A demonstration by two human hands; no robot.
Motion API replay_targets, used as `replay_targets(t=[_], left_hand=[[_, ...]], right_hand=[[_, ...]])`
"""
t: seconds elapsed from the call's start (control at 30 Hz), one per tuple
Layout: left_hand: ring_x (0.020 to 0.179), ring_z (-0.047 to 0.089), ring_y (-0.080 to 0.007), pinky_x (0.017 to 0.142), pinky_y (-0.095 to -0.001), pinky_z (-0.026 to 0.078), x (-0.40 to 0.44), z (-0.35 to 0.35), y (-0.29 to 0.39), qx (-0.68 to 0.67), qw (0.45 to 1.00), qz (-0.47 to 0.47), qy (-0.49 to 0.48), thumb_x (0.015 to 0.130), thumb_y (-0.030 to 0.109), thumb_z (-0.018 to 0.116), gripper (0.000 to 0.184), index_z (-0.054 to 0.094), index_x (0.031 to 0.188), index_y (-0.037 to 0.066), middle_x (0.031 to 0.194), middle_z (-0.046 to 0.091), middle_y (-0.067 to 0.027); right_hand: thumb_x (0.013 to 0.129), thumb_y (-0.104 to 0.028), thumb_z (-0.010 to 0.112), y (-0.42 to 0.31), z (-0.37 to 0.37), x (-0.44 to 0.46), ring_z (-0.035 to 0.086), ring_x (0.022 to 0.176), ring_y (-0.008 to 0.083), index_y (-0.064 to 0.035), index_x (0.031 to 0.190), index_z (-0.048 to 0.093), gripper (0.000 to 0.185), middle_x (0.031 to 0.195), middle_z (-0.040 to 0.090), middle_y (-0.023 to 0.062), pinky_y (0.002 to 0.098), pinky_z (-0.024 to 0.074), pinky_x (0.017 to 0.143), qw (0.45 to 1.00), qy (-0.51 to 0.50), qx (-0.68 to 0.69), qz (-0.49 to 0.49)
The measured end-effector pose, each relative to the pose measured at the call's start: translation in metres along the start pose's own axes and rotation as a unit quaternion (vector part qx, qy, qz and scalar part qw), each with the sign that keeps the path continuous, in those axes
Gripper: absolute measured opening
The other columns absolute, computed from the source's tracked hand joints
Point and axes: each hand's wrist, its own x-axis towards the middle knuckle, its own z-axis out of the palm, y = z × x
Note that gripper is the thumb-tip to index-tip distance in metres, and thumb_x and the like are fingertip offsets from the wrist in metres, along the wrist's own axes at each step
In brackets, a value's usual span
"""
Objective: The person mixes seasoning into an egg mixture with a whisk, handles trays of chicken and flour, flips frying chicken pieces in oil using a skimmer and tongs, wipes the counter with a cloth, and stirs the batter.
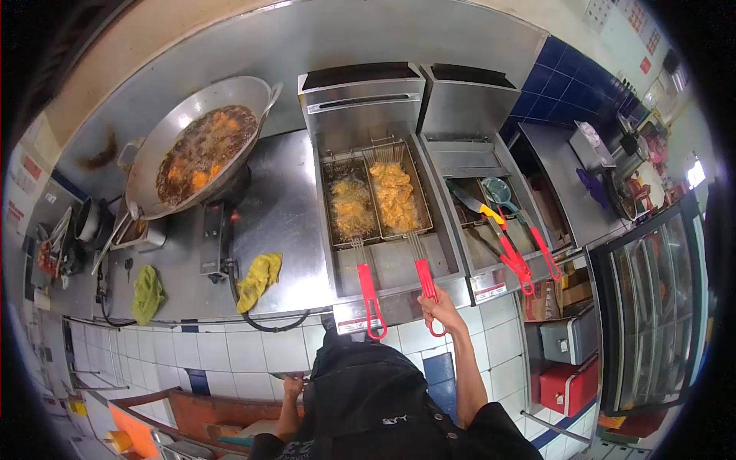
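Observation:
My right hand (441,308) is closed round the red handle (424,277) of the right fryer basket (397,199), which holds golden-brown fried pieces. Beside it the left fryer basket (351,205) sits in bubbling oil with lighter pieces, its red handle (368,295) untouched. Low at the left of my body is my left hand (294,383), in front of the cabinets and away from the fryer. A thin dark object seems to lie at its fingers, too small to make out.
A large wok (184,115) of bubbling oil stands at the left, with yellow-green cloths (259,281) on the counter (295,222) below. Right of the fryer lie tongs (491,213) and a strainer (498,192). A glass display cabinet (652,307) stands at the far right.

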Motion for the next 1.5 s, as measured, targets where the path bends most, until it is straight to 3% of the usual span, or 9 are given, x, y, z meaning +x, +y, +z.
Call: replay_targets(t=[0.17,0.33,0.43,0.6,0.93,1.2,1.27,1.37,1.5], left_hand=[[0.072,0.07,-0.0203,0.059,-0.033,0.056,-0.031,-0.015,0.057,-0.088,0.989,-0.119,0.007,0.088,0.03,0.06,0.031,0.067,0.094,0.0,0.079,0.07,-0.0132],[0.065,0.069,-0.0189,0.052,-0.0301,0.055,-0.013,-0.001,0.038,0.012,0.999,-0.05,0.017,0.091,0.022,0.056,0.025,0.068,0.096,0.0,0.077,0.07,-0.0128],[0.061,0.068,-0.0196,0.049,-0.0302,0.055,-0.012,-0.011,0.047,-0.16,0.977,-0.142,0.011,0.091,0.023,0.056,0.027,0.067,0.099,0.0,0.078,0.069,-0.013],[0.073,0.068,-0.0221,0.058,-0.033,0.056,-0.009,-0.018,0.083,-0.127,0.975,-0.178,-0.029,0.093,0.017,0.053,0.029,0.062,0.111,-0.003,0.091,0.07,-0.0156],[0.062,0.068,-0.0205,0.047,-0.0317,0.054,-0.006,-0.022,0.052,-0.112,0.973,-0.202,-0.012,0.093,0.024,0.055,0.028,0.063,0.106,0.0,0.082,0.07,-0.0144],[0.061,0.068,-0.02,0.046,-0.0308,0.054,-0.008,-0.018,0.051,-0.109,0.979,-0.169,-0.011,0.092,0.025,0.056,0.03,0.063,0.103,-0.002,0.081,0.07,-0.014],[0.061,0.068,-0.0202,0.046,-0.03,0.054,-0.006,-0.017,0.052,-0.136,0.977,-0.164,-0.024,0.092,0.024,0.055,0.031,0.063,0.106,-0.002,0.082,0.07,-0.0142],[0.06,0.068,-0.0199,0.047,-0.0314,0.054,-0.01,-0.016,0.051,-0.124,0.981,-0.147,-0.019,0.091,0.024,0.056,0.029,0.065,0.105,-0.001,0.079,0.07,-0.014],[0.059,0.067,-0.0187,0.047,-0.0309,0.053,-0.018,-0.018,0.062,-0.091,0.986,-0.137,-0.03,0.091,0.028,0.057,0.032,0.066,0.102,-0.001,0.074,0.069,-0.0126]], right_hand=[[0.091,-0.017,0.062,-0.007,-0.003,0.001,0.046,0.041,0.0103,-0.0073,0.098,0.048,0.019,0.058,0.047,-0.0001,0.0276,0.0427,0.037,0.999,0.002,0.022,0.041],[0.092,-0.026,0.062,-0.006,-0.012,0.017,0.048,0.041,0.012,-0.0089,0.095,0.051,0.021,0.058,0.049,0.0006,0.0284,0.0418,0.037,0.995,0.062,-0.048,0.066],[0.092,-0.029,0.061,-0.035,0.012,0.02,0.05,0.04,0.0133,-0.0072,0.089,0.051,0.024,0.057,0.049,0.0015,0.0273,0.0372,0.035,0.996,0.083,-0.009,0.032],[0.094,-0.032,0.058,0.004,-0.005,0.011,0.05,0.038,0.0129,-0.007,0.085,0.049,0.028,0.053,0.049,0.0019,0.0273,0.0375,0.035,0.987,0.112,-0.108,0.031],[0.095,-0.035,0.056,-0.011,-0.004,0.004,0.047,0.036,0.0108,-0.0026,0.084,0.053,0.035,0.051,0.048,0.0016,0.027,0.0345,0.033,0.986,0.129,-0.108,0.005],[0.094,-0.042,0.055,-0.004,0.005,0.013,0.052,0.038,0.0218,0.0008,0.085,0.059,0.044,0.046,0.05,0.0078,0.0372,0.041,0.04,0.914,0.241,-0.322,-0.053],[0.089,-0.032,0.061,0.012,0.006,0.014,0.06,0.059,0.0311,0.0011,0.093,0.058,0.033,0.064,0.058,0.0146,0.0421,0.0458,0.056,0.84,0.279,-0.465,-0.013],[0.078,-0.019,0.068,-0.006,0.039,-0.001,0.048,0.108,0.0388,-0.0017,0.117,0.049,0.046,0.112,0.052,0.0189,0.0493,0.0377,0.087,0.764,0.391,-0.483,-0.174],[0.077,-0.022,0.07,-0.011,0.042,0.004,0.056,0.1,0.0361,-0.0041,0.11,0.056,0.04,0.101,0.059,0.0172,0.0469,0.0423,0.083,0.743,0.45,-0.48,-0.12]])
